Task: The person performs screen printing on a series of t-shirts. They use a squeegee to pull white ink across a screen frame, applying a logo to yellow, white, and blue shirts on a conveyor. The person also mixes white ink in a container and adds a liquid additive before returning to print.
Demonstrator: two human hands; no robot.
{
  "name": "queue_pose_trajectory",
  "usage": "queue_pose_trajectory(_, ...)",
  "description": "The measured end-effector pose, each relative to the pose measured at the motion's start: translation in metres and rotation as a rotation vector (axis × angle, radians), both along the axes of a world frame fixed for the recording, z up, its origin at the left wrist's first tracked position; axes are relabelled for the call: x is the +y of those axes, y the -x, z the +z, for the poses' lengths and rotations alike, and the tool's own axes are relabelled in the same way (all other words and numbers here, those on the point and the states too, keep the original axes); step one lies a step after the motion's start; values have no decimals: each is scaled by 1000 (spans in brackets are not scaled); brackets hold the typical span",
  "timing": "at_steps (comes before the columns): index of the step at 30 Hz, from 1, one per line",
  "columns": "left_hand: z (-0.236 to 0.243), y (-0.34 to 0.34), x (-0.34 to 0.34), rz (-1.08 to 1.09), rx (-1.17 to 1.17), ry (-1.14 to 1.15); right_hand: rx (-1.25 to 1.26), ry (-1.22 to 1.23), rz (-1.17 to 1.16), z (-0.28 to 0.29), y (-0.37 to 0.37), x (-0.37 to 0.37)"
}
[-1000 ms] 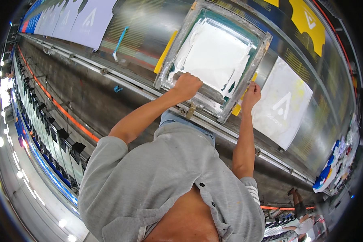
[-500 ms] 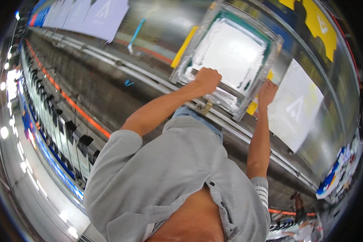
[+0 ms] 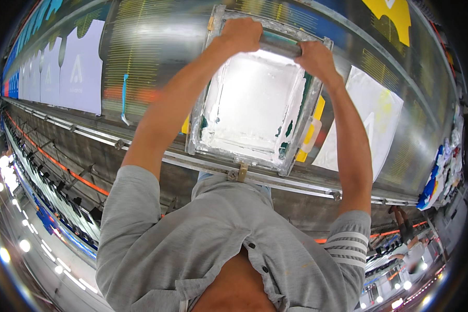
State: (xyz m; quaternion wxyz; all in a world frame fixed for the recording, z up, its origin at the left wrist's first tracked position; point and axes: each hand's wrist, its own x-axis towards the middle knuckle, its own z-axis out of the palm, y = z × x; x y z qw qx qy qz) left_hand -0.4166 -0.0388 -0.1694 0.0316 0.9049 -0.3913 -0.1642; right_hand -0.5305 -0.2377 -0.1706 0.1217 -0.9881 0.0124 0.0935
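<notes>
A screen-printing frame (image 3: pixel 196 122) lies in front of me on the long table, its mesh covered with white ink (image 3: pixel 255 104) and green showing at the edges. Across its far end lies a squeegee (image 3: pixel 278 46). My left hand (image 3: pixel 243 35) is closed around the squeegee's left part, and my right hand (image 3: pixel 317 58) grips its right end. Most of the squeegee's blade is hidden by my hands and the ink. A yellow fabric piece (image 3: pixel 309 138) sticks out from under the frame's right side.
White fabric pieces (image 3: pixel 83 67) lie left on the table, and another white piece (image 3: pixel 361 130) lies right. A thin light-blue tool (image 3: pixel 124 96) is at left. A metal rail (image 3: pixel 307 188) with a clamp (image 3: pixel 242 172) runs along the near edge. Another person (image 3: pixel 413 255) is at lower right.
My left hand has carried the squeegee from the frame's near end to its far end. My right hand has left the frame's right side and taken hold of the squeegee. The view has turned.
</notes>
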Motion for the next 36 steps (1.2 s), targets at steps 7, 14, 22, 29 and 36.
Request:
queue_pose_trajectory(7, -12, 11, 12, 32, 22, 32, 23, -21, -59, -20, 5, 12)
queue_pose_trajectory(14, -21, 123, 83, 48, 96, -26, -167, -63, 79, -32, 120, 76)
queue_pose_trajectory(22, -7, 223, 138, 44, 193, -75, -98, -170, 42, -24, 226, 136)
queue_pose_trajectory(29, 9, 110, 75, -28, 40, -2, -98, -48, -21, -8, 118, 73)
queue_pose_trajectory(36, -20, -6, 13, -44, -79, 66, -68, -6, -32, -18, -3, 6)
